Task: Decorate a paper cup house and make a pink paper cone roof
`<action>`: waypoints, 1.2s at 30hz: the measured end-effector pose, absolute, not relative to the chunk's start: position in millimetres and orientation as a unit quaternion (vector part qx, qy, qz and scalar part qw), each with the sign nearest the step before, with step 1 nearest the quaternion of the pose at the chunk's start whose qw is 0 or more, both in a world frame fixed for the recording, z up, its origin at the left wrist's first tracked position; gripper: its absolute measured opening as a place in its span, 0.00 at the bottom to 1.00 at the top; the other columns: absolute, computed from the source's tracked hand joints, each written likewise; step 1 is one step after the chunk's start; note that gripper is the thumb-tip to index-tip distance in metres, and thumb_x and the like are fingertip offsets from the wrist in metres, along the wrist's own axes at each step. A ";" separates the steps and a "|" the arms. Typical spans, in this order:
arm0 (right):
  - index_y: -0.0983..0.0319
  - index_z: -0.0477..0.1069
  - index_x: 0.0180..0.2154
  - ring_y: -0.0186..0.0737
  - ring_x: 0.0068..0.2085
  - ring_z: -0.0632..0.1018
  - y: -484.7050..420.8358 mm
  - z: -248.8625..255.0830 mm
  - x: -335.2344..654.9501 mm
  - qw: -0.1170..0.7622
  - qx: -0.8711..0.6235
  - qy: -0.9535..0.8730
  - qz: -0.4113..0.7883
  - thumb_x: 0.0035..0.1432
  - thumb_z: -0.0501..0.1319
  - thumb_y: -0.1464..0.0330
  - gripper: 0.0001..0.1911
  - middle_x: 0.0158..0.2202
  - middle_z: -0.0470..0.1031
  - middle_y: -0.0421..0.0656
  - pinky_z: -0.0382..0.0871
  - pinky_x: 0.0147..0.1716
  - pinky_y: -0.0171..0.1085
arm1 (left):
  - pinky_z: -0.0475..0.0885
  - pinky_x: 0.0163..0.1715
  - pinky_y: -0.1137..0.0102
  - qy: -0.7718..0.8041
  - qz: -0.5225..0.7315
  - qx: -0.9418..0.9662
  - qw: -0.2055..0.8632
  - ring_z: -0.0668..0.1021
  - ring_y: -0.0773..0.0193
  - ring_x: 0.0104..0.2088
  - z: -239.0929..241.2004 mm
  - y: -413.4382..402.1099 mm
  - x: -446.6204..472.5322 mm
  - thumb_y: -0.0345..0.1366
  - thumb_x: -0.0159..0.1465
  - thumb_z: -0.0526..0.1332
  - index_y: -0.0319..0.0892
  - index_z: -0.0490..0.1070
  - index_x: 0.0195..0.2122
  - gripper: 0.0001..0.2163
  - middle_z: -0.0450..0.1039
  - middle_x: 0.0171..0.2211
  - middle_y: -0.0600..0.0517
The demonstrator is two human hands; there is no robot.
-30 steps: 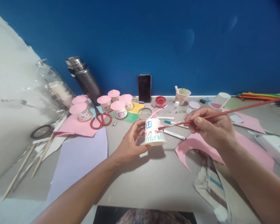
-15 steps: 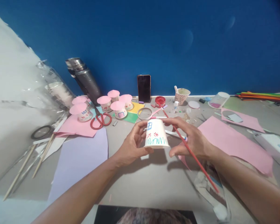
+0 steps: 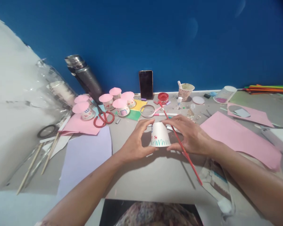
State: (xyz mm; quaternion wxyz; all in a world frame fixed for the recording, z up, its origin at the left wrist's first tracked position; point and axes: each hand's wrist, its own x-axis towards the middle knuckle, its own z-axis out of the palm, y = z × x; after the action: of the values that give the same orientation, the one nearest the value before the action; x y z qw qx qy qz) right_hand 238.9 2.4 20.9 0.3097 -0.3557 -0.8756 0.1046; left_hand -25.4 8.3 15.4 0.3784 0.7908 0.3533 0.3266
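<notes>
Head view, white cup, between left hand and right hand

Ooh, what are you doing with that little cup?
A person holds an upside-down paper cup between the left hand and the right hand. The right hand also has a red paintbrush, slanting across its fingers. The cup has green zigzags near its rim and small red marks above them. Behind, to the left, stand more decorated cups with pink tops, and near the wall is a red jar.
</notes>
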 end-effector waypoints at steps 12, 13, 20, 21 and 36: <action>0.51 0.84 0.47 0.44 0.31 0.76 -22.3 48.7 248.8 0.578 -0.368 -0.690 0.233 0.73 0.60 0.62 0.13 0.30 0.78 0.44 0.71 0.30 0.44 | 0.71 0.62 0.52 0.410 0.352 0.752 0.377 0.70 0.47 0.64 20.2 11.4 -25.0 0.31 0.54 0.72 0.50 0.66 0.60 0.33 0.65 0.62 0.45; 0.51 0.85 0.46 0.44 0.30 0.75 -23.4 48.6 249.0 0.580 -0.364 -0.684 0.253 0.73 0.60 0.62 0.13 0.29 0.76 0.44 0.69 0.29 0.44 | 0.71 0.62 0.52 0.416 0.349 0.745 0.388 0.71 0.46 0.63 20.5 11.5 -25.4 0.32 0.53 0.73 0.50 0.66 0.59 0.32 0.65 0.62 0.45; 0.54 0.83 0.40 0.42 0.29 0.76 -24.5 43.8 246.8 0.580 -0.377 -0.638 0.339 0.70 0.64 0.62 0.09 0.31 0.79 0.45 0.71 0.24 0.40 | 0.72 0.60 0.51 0.425 0.345 0.721 0.425 0.73 0.45 0.60 22.1 10.1 -25.1 0.34 0.52 0.73 0.49 0.68 0.59 0.32 0.68 0.61 0.46; 0.54 0.83 0.40 0.42 0.29 0.76 -24.0 43.2 246.5 0.581 -0.369 -0.641 0.340 0.70 0.64 0.62 0.09 0.32 0.79 0.45 0.71 0.24 0.40 | 0.72 0.60 0.51 0.423 0.344 0.725 0.422 0.72 0.45 0.61 22.1 10.0 -25.0 0.34 0.52 0.73 0.50 0.68 0.59 0.32 0.68 0.61 0.46; 0.56 0.81 0.40 0.37 0.31 0.77 -23.1 41.8 249.0 0.520 -0.389 -0.680 0.339 0.73 0.61 0.65 0.10 0.33 0.78 0.42 0.73 0.27 0.37 | 0.71 0.59 0.53 0.406 0.332 0.740 0.422 0.72 0.47 0.60 19.3 9.7 -24.7 0.35 0.53 0.73 0.50 0.67 0.58 0.31 0.67 0.61 0.46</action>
State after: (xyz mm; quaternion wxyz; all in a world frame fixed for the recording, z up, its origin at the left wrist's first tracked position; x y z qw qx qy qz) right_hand 249.0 -23.1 41.8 0.5203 -0.3888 -0.6804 0.3394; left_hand -24.7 9.7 19.3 0.4219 0.7395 0.4059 0.3322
